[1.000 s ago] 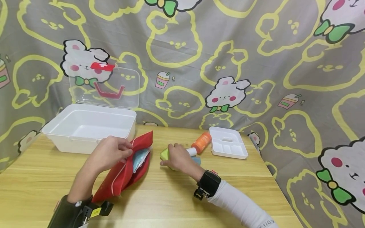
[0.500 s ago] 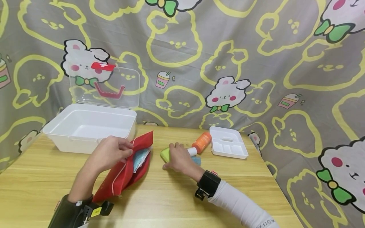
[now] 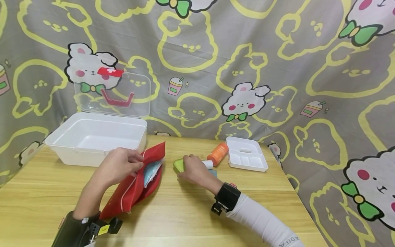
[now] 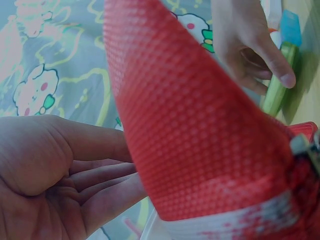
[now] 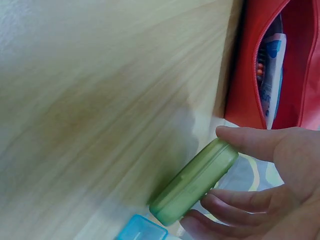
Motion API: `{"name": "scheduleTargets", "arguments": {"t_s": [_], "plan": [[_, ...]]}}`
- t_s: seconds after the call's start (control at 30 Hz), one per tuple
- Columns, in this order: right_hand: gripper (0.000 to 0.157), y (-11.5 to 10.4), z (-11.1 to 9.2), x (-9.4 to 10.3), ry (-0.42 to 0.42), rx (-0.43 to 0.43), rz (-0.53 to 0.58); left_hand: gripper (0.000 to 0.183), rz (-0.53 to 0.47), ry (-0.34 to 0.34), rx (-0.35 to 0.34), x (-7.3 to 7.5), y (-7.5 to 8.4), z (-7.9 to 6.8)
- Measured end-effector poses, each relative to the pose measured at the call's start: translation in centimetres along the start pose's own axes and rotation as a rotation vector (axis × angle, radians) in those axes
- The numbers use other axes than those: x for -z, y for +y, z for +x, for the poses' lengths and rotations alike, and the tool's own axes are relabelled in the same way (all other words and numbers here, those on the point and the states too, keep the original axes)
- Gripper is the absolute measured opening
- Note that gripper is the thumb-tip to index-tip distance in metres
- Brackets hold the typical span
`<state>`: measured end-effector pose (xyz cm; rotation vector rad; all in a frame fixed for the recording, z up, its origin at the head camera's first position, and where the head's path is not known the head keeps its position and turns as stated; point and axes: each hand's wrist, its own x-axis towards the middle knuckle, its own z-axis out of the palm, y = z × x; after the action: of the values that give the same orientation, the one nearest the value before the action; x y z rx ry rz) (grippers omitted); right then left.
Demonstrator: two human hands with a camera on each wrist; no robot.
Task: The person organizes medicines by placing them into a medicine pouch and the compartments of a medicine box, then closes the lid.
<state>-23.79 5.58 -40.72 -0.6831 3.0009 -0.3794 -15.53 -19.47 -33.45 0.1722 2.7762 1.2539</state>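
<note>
In the head view, my left hand (image 3: pixel 118 166) pinches the upper edge of a red zippered pouch (image 3: pixel 123 193), which stands tilted with its mouth gaping. Blue-and-white packets (image 3: pixel 151 173) show inside it. The left wrist view has the pouch's red fabric (image 4: pixel 185 115) at my fingertips. To the right, my right hand (image 3: pixel 195 171) holds a small green case (image 5: pixel 195 182) low over the table, thumb on one side and fingers on the other. Part of the case is hidden behind the hand in the head view. A translucent blue item (image 5: pixel 142 229) lies close to it.
An open white box (image 3: pixel 92 137) with a raised clear lid (image 3: pixel 139 92) stands at the back left. An orange bottle (image 3: pixel 217 154) with a white cap lies beyond my right hand, against a white compartment tray (image 3: pixel 247 163). A patterned curtain (image 3: pixel 197 82) hangs behind the table.
My right hand has shifted slightly right at the green case, its thumb drawing in closer. My left hand and the red pouch stay in place.
</note>
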Motion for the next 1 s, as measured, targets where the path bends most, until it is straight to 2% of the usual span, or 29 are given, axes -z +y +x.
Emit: {"name": "scheduleTargets", "arguments": {"t_s": [0.23, 0.63, 1.0], "plan": [[0.034, -0.2, -0.2, 0.7, -0.011, 0.018, 0.023, 0.028, 0.0, -0.004, 0.002, 0.0, 0.0, 0.1], [0.032, -0.3, -0.2, 2.0, -0.065, 0.005, 0.058, 0.03, 0.0, -0.007, 0.003, 0.1, -0.1, 0.2], [0.027, -0.1, -0.3, 3.4, -0.063, -0.005, 0.078, 0.028, -0.003, -0.001, 0.002, 0.1, -0.1, 0.0]]}}
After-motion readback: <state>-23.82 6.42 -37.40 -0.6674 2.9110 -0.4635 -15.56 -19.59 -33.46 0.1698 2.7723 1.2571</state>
